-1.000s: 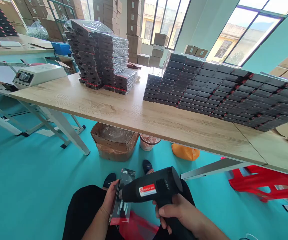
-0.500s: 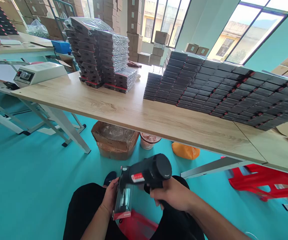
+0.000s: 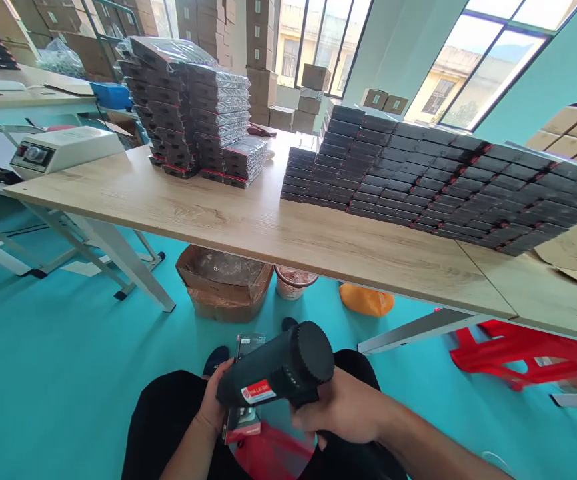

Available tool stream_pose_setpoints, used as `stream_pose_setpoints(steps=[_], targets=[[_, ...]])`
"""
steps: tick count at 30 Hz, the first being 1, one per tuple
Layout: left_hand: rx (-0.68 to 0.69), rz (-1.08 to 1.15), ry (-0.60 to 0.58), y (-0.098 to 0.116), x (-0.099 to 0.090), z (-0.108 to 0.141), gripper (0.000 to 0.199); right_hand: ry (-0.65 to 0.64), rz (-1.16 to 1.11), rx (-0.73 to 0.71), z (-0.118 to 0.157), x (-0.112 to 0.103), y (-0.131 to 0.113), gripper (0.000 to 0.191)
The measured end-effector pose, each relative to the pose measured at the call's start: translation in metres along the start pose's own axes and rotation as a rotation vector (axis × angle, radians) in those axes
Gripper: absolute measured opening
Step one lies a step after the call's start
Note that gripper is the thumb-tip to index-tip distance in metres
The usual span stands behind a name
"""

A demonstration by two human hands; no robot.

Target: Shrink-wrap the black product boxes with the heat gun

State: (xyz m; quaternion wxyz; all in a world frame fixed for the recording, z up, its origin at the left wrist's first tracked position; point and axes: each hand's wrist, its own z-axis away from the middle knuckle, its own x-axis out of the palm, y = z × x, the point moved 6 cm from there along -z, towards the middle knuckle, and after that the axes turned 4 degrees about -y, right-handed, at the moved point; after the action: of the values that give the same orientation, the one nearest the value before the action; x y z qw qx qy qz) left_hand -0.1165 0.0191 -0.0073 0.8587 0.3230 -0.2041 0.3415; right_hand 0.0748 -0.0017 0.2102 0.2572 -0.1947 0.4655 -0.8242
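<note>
Black Hot-Air Gun Held Across a Slim Box

The right hand (image 3: 335, 408) grips the black hot-air gun (image 3: 275, 373) by its handle, the fingers curled round it; the handle is partly hidden, and how tightly they close cannot be told. The gun's barrel slants across the slim box (image 3: 251, 343), its wide round end toward the right hand and its narrow end by the left hand (image 3: 212, 400). The left hand holds the box along its left edge — the visible fingers lie close together against that side, while the gun and the box hide the rest.

The box is above the lap, between the legs in black trousers (image 3: 161, 417), with only its top and its red lower end showing past the gun. Red plastic (image 3: 273, 453) lies just below it.

Ahead stands the wooden table (image 3: 263, 230), bearing film-wrapped boxes (image 3: 168, 100) on the left and a long wall of dark boxes (image 3: 433, 173) on the right. Beneath it are an open carton (image 3: 225, 293) — clear film inside — a small bin (image 3: 291, 288) and an orange bag (image 3: 367, 300).
</note>
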Motion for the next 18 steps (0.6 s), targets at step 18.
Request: stream_pose_setpoints(steps=[18], targets=[[-0.087, 0.063, -0.059, -0.002, 0.005, -0.005, 0.032, 0.301, -0.227, 0.173, 0.046, -0.031, 0.080, 0.026]])
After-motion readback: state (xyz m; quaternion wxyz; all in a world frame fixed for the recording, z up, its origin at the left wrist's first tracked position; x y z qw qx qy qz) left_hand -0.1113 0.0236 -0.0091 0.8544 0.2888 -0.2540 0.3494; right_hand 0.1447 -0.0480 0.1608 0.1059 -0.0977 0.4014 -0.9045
